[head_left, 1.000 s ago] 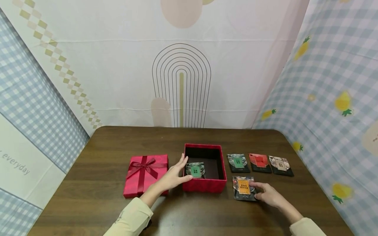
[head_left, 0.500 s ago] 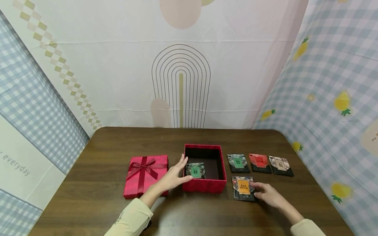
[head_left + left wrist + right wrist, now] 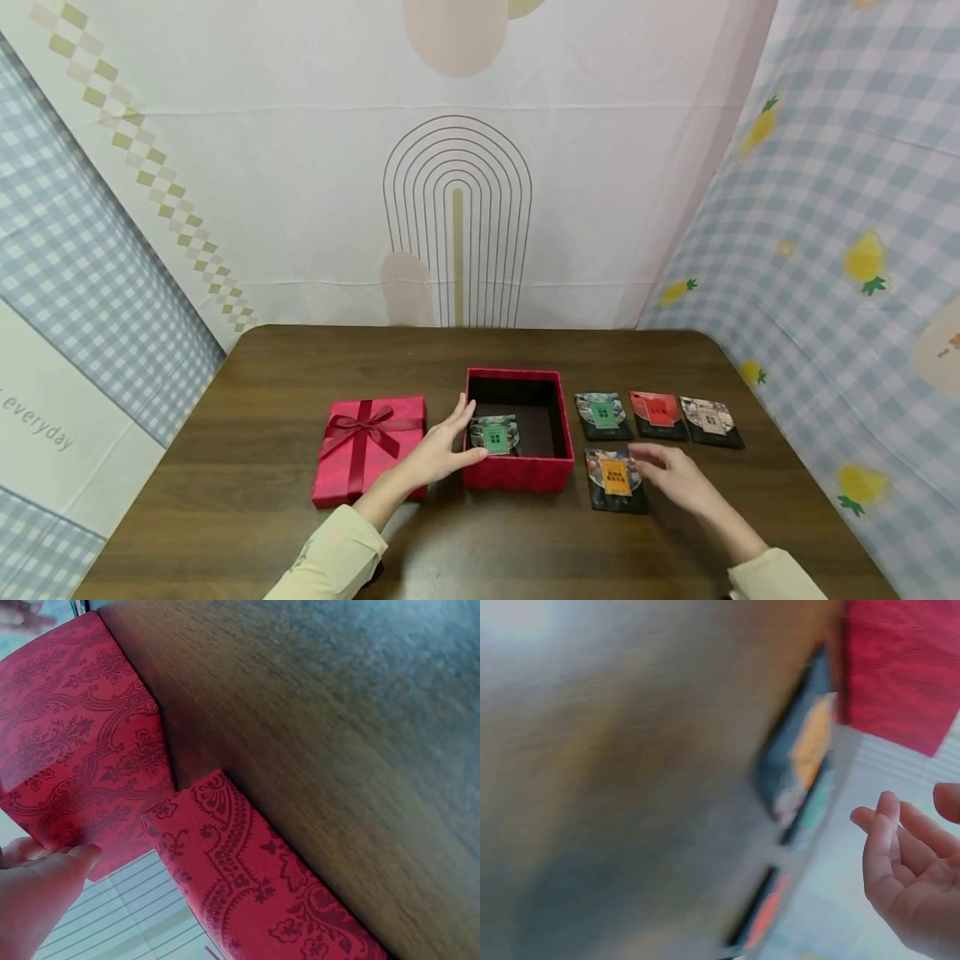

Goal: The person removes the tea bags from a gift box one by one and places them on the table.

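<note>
A red patterned gift box (image 3: pixel 517 475) stands without its lid, its dark inside facing up. One dark sachet with a green label (image 3: pixel 495 435) lies in its left front part. My left hand (image 3: pixel 444 437) rests on the box's left front corner, fingers fairly straight along the left side, thumb at the front rim. In the left wrist view the thumb (image 3: pixel 64 874) touches the red wall. To the right of the box, a dark sachet with an orange label (image 3: pixel 617 482) lies on the table. My right hand (image 3: pixel 678 477) hovers beside its right edge, holding nothing, fingers loosely bent.
The red lid with a ribbon bow (image 3: pixel 369 450) lies left of the box. Behind the orange-label sachet lie a green-label sachet (image 3: pixel 603 416), a red one (image 3: pixel 658 415) and a beige-label one (image 3: pixel 712 421). The brown table (image 3: pixel 495 558) ends at a hanging cloth (image 3: pixel 330 208).
My right hand has come off the orange-label sachet, rising slightly from its right edge. The sachet has shifted slightly left. My left hand stays on the box.
</note>
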A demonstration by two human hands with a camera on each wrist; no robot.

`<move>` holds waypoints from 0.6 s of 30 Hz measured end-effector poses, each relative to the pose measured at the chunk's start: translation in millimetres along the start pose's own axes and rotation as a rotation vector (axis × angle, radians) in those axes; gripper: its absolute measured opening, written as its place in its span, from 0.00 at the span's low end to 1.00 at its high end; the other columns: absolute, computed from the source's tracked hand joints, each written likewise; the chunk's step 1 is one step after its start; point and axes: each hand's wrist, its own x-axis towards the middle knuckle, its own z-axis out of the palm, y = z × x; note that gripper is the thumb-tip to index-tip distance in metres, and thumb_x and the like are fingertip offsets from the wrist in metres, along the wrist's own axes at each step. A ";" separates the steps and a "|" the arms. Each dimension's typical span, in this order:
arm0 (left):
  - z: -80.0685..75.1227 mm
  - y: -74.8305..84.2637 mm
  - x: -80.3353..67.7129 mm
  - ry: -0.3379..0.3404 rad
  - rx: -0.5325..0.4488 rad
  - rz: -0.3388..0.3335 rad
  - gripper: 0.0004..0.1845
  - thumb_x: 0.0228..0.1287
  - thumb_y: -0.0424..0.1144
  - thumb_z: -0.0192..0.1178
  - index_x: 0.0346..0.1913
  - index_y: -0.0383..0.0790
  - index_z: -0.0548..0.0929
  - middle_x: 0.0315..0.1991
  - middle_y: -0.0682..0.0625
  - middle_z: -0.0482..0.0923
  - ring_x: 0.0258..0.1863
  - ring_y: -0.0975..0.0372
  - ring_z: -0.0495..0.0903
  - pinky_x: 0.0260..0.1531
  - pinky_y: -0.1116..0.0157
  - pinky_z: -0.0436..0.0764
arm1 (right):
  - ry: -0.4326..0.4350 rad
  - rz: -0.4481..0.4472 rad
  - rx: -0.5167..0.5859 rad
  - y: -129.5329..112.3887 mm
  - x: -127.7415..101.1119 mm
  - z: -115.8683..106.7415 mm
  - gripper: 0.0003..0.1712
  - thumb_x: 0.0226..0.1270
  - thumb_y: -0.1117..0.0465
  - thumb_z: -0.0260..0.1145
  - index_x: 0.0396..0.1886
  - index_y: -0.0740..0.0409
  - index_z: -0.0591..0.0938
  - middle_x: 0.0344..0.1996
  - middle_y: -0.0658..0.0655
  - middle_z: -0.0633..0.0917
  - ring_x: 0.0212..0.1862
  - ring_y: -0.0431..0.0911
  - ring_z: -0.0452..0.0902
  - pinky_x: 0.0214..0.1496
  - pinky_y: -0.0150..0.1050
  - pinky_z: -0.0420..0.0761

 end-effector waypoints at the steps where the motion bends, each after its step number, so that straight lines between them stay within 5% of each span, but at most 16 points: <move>1: -0.1 -0.1 0.0 0.000 -0.002 -0.001 0.42 0.60 0.48 0.59 0.70 0.34 0.50 0.71 0.38 0.37 0.66 0.45 0.53 0.61 0.47 0.59 | 0.015 -0.018 0.007 -5.7 0.4 -0.1 0.21 0.66 0.67 0.53 0.55 0.77 0.70 0.50 0.74 0.76 0.46 0.58 0.77 0.42 0.43 0.79; 18: -1.6 2.9 -1.0 -0.001 -0.005 -0.001 0.42 0.60 0.47 0.59 0.70 0.34 0.50 0.71 0.38 0.37 0.67 0.46 0.53 0.61 0.48 0.58 | 0.095 -0.266 0.070 -74.8 27.9 27.7 0.23 0.69 0.61 0.54 0.60 0.67 0.70 0.54 0.67 0.75 0.52 0.56 0.74 0.48 0.38 0.76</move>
